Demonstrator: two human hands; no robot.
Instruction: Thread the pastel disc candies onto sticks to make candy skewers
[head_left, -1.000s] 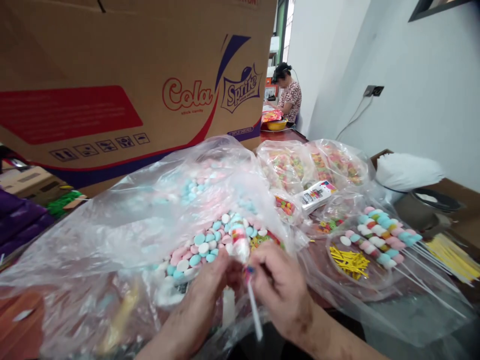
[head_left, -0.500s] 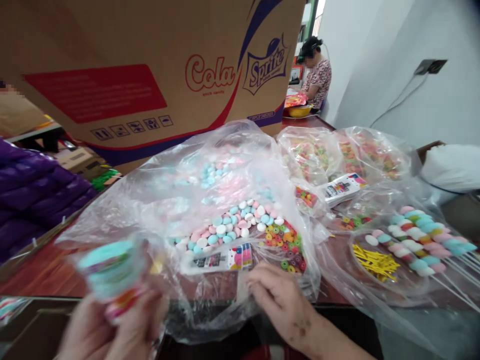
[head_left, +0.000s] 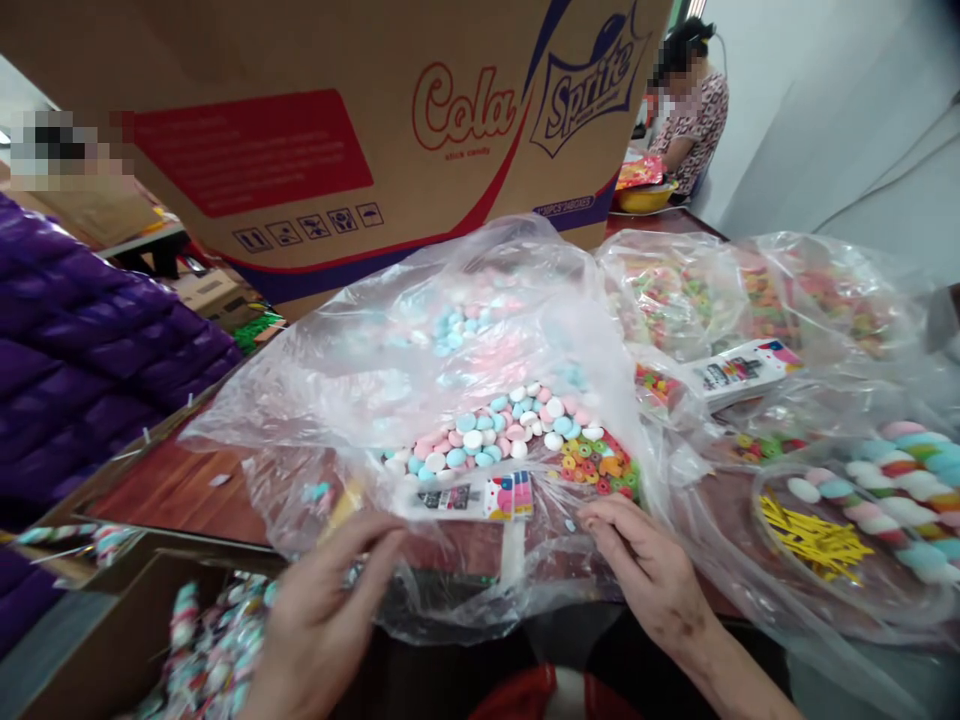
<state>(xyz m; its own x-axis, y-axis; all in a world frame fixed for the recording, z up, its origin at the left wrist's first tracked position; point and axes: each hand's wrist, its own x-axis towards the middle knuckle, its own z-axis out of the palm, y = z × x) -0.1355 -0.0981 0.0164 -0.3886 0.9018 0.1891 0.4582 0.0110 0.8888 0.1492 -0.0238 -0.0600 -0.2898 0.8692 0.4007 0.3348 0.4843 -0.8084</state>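
Observation:
My left hand point(head_left: 322, 605) hovers at the table's front edge, over the near side of the clear plastic bag point(head_left: 300, 390), with nothing in it and thumb and forefinger apart. My right hand point(head_left: 645, 560) rests by the gummy rings point(head_left: 592, 463), its fingers curled together; anything between the fingertips is too small to make out. Pink, white and blue marshmallows point(head_left: 480, 440) spill from the bag's mouth. In front of them lie printed wrappers point(head_left: 469, 497). Wrapped marshmallow sticks point(head_left: 217, 640) fill a carton below my left hand.
A large cardboard box point(head_left: 360, 130) stands behind the bag. At right are bagged gummy rings point(head_left: 682, 290), another wrapper stack point(head_left: 739, 372), yellow twist ties point(head_left: 810, 540) and threaded marshmallow skewers point(head_left: 907, 480). A purple quilted cover point(head_left: 90, 330) is at left. Another person point(head_left: 694, 120) sits farther back.
My left hand has let go of the wrapped marshmallow stick it held and come back over the table edge. My right hand stays near the gummy rings. The view has shifted left and down.

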